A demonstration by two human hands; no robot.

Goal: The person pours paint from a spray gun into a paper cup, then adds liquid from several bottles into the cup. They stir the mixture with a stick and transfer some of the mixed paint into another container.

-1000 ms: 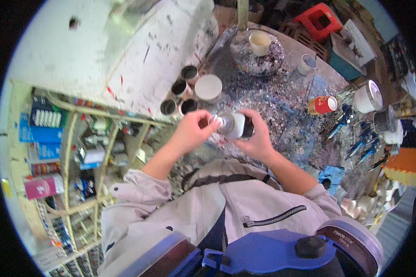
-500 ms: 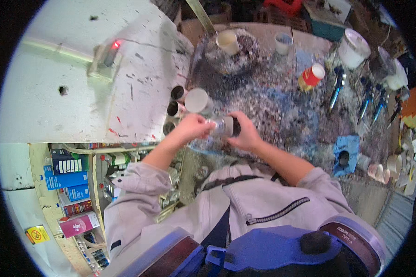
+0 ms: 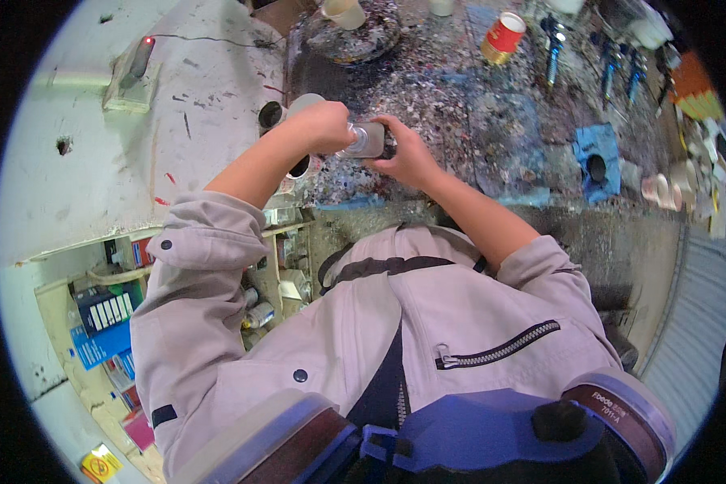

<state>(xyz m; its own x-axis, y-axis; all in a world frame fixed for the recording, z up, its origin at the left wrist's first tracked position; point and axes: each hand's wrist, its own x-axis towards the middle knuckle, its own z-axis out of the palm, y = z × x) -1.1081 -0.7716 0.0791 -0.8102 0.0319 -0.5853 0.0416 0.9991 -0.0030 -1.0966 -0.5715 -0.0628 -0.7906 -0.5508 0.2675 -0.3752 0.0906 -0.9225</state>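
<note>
Over the near left of the paint-spattered table, both hands hold a small container with a grey body and a clear top [image 3: 369,139], lying on its side in the air or close to the surface. My right hand [image 3: 405,153] grips its right end, thumb and fingers apart around it. My left hand [image 3: 328,127] is closed at the clear left end; its fingertips are partly hidden behind the hand. Just beyond and beside my left wrist stand dark-mouthed cans [image 3: 272,115] and a pale round-topped tub [image 3: 305,103], partly covered by my arm.
A paint-crusted round stand [image 3: 353,44] bears a cream cup [image 3: 344,13]. Farther right are a red and gold cup [image 3: 504,38], several spray guns [image 3: 554,52] and a blue cloth [image 3: 589,187] under a dark round thing. White wall left; shelves with boxes [image 3: 101,339] below.
The whole view has shifted, so table and hands appear higher. My left hand has turned from a fingertip pinch to a closed, knuckles-up hold at the container's clear end. My right hand keeps its grip.
</note>
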